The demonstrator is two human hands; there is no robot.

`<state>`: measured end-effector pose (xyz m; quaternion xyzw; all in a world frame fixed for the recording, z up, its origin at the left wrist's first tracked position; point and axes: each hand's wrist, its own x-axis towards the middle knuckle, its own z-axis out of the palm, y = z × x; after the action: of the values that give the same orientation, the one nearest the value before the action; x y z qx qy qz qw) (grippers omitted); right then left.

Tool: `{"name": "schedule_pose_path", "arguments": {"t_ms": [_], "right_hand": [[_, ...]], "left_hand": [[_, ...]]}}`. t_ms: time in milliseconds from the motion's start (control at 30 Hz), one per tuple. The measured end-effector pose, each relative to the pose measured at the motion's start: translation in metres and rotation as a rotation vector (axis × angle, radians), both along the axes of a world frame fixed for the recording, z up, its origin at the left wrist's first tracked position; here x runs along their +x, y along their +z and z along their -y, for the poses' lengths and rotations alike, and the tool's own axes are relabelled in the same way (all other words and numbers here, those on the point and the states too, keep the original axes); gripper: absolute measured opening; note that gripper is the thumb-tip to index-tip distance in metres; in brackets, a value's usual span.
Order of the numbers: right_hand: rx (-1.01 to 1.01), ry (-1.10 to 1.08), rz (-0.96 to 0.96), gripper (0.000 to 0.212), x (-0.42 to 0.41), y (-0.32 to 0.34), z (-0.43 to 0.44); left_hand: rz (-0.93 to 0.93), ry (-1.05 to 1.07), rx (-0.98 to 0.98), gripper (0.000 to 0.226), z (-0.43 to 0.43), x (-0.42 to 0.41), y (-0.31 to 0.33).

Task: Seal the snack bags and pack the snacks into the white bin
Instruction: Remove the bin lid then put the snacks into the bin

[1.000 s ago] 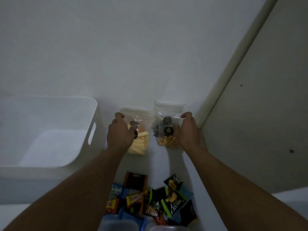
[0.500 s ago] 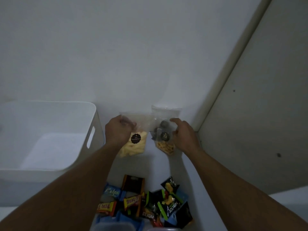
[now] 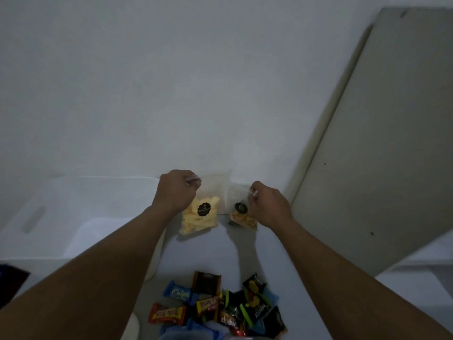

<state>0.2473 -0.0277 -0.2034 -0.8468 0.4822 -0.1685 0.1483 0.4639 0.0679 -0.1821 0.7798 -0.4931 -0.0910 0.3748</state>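
Two clear snack bags with round black stickers stand against the white wall. My left hand (image 3: 175, 191) pinches the top left corner of the bag of pale yellow chips (image 3: 202, 215). My right hand (image 3: 268, 206) pinches the top edge of the smaller bag of orange snacks (image 3: 241, 215). Both bags hang from their tops with their bottoms near the table. The white bin (image 3: 73, 190) stands at the left, its rim right beside my left hand. I see nothing inside it.
A heap of wrapped candy bars and small dark snack packets (image 3: 220, 307) lies near me on the white table (image 3: 210, 253). A beige panel (image 3: 382, 155) leans at the right. A dark object (image 3: 9, 283) shows at the left edge.
Both hands have closed on the tops of the bags and raised them. The camera view has tilted, so the hands and the candy heap sit differently in frame.
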Motion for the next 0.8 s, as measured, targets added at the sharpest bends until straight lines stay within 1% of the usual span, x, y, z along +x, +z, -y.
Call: {"name": "schedule_pose_path", "arguments": {"t_ms": [67, 133, 200, 300, 467, 633, 800], "right_hand": [[-0.009, -0.003, -0.008, 0.013, 0.004, 0.019, -0.008], [-0.004, -0.011, -0.021, 0.01, 0.009, 0.04, -0.015], [0.01, -0.013, -0.025, 0.016, 0.015, 0.061, -0.024], [-0.003, -0.009, -0.007, 0.025, 0.026, 0.092, -0.04], [-0.092, -0.03, 0.04, 0.015, 0.061, 0.13, -0.071], [-0.167, 0.006, 0.097, 0.016, 0.111, 0.154, -0.103], [-0.138, 0.031, 0.142, 0.017, 0.168, 0.15, -0.13]], "left_hand": [[-0.023, 0.009, -0.044, 0.014, -0.006, 0.007, 0.018], [-0.055, 0.002, -0.093, 0.021, -0.014, 0.016, 0.039], [-0.057, -0.014, -0.122, 0.023, -0.024, 0.026, 0.061], [-0.059, -0.035, -0.144, 0.019, -0.042, 0.047, 0.09], [-0.051, -0.017, -0.171, 0.015, -0.074, 0.088, 0.124], [-0.02, 0.024, -0.154, 0.017, -0.107, 0.139, 0.141], [-0.027, 0.089, -0.129, 0.018, -0.141, 0.187, 0.133]]}}
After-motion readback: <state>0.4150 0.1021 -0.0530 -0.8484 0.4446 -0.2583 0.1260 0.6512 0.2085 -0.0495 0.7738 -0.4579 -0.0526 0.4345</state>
